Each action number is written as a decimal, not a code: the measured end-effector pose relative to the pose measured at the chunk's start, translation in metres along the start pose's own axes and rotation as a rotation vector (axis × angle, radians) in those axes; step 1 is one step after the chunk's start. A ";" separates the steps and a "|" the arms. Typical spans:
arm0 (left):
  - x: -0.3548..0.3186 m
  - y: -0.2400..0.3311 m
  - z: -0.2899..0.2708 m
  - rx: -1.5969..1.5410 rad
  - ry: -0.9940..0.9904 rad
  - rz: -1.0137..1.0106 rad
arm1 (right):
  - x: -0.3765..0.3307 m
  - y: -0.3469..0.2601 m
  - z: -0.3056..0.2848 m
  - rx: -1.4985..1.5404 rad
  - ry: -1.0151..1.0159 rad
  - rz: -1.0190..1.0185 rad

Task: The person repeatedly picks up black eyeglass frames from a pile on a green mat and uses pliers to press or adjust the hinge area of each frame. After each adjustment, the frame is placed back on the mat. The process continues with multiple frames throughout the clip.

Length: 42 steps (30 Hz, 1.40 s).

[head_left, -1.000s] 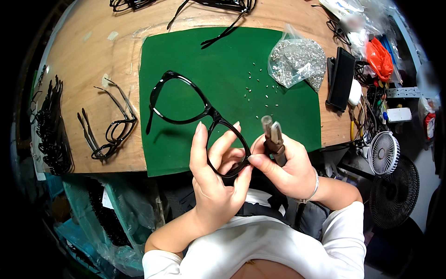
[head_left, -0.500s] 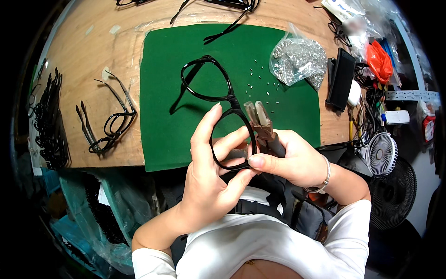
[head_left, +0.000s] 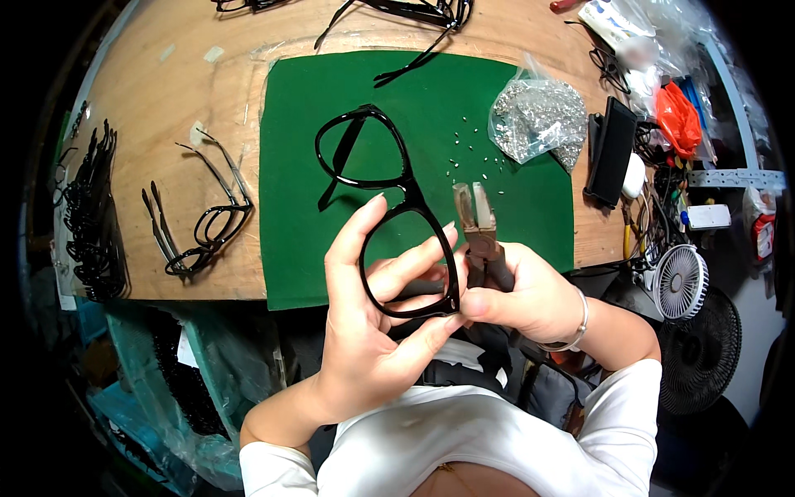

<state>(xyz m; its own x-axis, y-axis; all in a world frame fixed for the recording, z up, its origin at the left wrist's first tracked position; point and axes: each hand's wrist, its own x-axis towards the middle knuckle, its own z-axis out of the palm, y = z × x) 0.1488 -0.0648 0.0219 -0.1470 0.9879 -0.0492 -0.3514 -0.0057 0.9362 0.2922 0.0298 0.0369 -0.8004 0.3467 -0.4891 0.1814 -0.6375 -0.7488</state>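
My left hand [head_left: 373, 306] holds a black glasses frame [head_left: 389, 182] by its near rim, fingers spread behind the lens opening. The frame tilts away over the green mat [head_left: 513, 199], one temple folded across the far rim. My right hand [head_left: 522, 290] grips small pliers [head_left: 476, 224] with their jaws pointing up and away, and its thumb and finger touch the frame's near right corner. Tiny silver screws [head_left: 468, 153] lie scattered on the mat just beyond the pliers.
A clear bag of small metal parts [head_left: 538, 120] sits at the mat's right edge beside a black case [head_left: 611, 149]. Thin black frames [head_left: 203, 224] lie on the wooden table [head_left: 166, 99] at left, more frames at the far edge [head_left: 414, 12]. A small fan [head_left: 679, 282] stands right.
The glasses frame has swung upright and to the right in my left hand. My right hand with the pliers has come in against the frame's near corner.
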 end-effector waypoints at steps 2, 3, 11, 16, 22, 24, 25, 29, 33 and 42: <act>-0.002 0.004 -0.004 0.004 0.019 -0.028 | 0.000 -0.001 -0.001 0.044 -0.022 -0.024; -0.003 0.005 -0.007 0.034 0.022 -0.042 | -0.002 0.000 -0.005 -0.040 -0.005 -0.063; -0.003 0.017 -0.013 -0.036 -0.004 -0.145 | -0.015 -0.016 -0.008 -0.648 -0.315 0.187; -0.002 0.013 -0.011 -0.012 -0.027 -0.160 | -0.012 -0.017 -0.007 -0.818 -0.286 0.132; -0.001 0.009 -0.010 0.035 -0.106 -0.155 | -0.012 0.002 -0.004 -1.140 -0.028 -0.085; 0.000 0.007 -0.010 0.041 -0.115 -0.165 | -0.012 0.007 -0.004 -1.144 -0.003 -0.112; 0.000 0.007 -0.009 0.041 -0.120 -0.171 | -0.011 0.007 -0.006 -1.133 -0.014 -0.091; 0.002 0.010 -0.007 0.088 -0.055 -0.210 | -0.008 -0.006 -0.021 -0.948 -0.166 -0.045; 0.006 0.006 -0.010 0.124 -0.055 -0.217 | -0.002 0.009 -0.052 -1.171 0.064 -0.152; -0.045 -0.017 -0.034 0.292 -0.026 -0.053 | -0.001 0.037 -0.073 -1.671 0.327 -0.280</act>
<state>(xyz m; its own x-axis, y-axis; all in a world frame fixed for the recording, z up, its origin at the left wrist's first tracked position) 0.1296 -0.1145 -0.0037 -0.1101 0.9893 -0.0953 -0.0768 0.0871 0.9932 0.3413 0.0567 -0.0230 -0.8072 0.5630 -0.1775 0.5875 0.7368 -0.3346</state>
